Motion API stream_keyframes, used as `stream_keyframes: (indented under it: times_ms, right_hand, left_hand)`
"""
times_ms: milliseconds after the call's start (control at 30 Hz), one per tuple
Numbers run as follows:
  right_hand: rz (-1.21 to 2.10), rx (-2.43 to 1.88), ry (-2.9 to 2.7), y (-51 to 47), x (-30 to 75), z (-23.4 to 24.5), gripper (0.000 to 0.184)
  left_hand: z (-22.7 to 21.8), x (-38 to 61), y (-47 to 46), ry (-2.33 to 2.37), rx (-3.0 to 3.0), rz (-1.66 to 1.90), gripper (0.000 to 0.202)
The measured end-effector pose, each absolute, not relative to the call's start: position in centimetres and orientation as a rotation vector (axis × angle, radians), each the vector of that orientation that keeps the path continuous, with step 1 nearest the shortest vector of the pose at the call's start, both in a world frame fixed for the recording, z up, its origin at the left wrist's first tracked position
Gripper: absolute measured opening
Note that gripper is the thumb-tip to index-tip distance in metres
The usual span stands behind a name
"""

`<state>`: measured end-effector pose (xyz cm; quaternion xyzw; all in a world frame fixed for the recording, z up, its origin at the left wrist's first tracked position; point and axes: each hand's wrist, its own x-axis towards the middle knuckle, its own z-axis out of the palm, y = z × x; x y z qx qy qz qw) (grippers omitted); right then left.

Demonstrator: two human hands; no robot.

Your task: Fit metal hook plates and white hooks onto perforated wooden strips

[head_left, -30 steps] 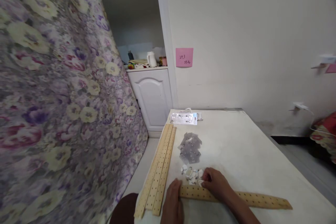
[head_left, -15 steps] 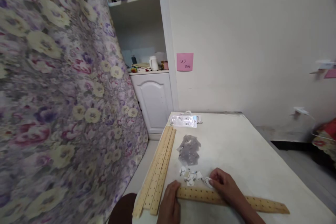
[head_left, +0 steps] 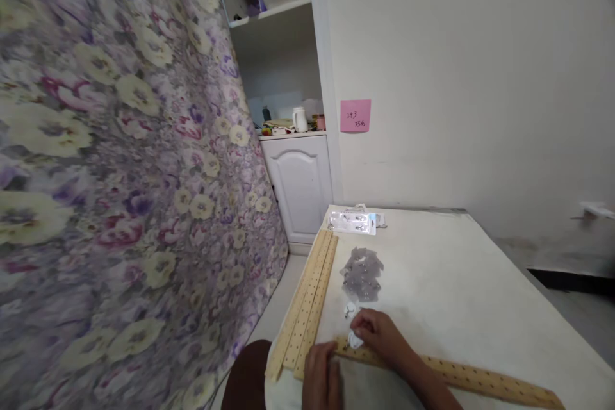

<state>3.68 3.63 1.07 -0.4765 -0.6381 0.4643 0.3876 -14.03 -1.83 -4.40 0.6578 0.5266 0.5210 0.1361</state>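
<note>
A long wooden strip with rows of holes (head_left: 461,377) lies across the near edge of the white table (head_left: 456,288). My left hand (head_left: 321,377) rests on its left end, fingers curled down over it. My right hand (head_left: 377,333) is closed in a pinch over small white pieces (head_left: 354,338) at the strip's top edge. One more small white piece (head_left: 349,309) lies just beyond my fingers. A pile of small clear bags with metal parts (head_left: 361,274) sits farther up the table.
Three more perforated wooden strips (head_left: 307,307) lie side by side along the table's left edge. A clear blister pack (head_left: 353,222) sits at the far corner. A flowered curtain (head_left: 120,173) hangs at left, a white cabinet (head_left: 300,182) stands behind, and a pink note (head_left: 355,116) is on the wall.
My right hand has slid left along the strip and gathered the small white pieces under its fingers. The view has turned slightly left. My left hand stays on the strip's end.
</note>
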Motion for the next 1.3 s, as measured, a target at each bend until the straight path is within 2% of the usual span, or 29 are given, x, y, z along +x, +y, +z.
stream_keyframes:
  times_ms: [300,600,1100,1300]
  right_hand:
    - [0.9,-1.271,-1.928,4.7,1.5,1.5,0.022]
    - [0.695,-1.414,-2.067,5.0,0.3,0.1,0.024]
    - [0.655,-1.373,-2.063,3.8,0.2,-0.4,0.026]
    - [0.608,-1.34,-2.089,3.4,0.4,-1.1,0.031]
  left_hand:
    - [-3.8,-13.4,-2.3,1.587,1.784,1.397,0.026]
    - [-2.6,-13.5,-1.9,1.676,1.775,1.238,0.018]
    - [-1.9,-13.8,-2.2,1.634,1.907,1.137,0.016]
    - [-3.1,-13.3,-2.0,1.627,1.872,1.269,0.018]
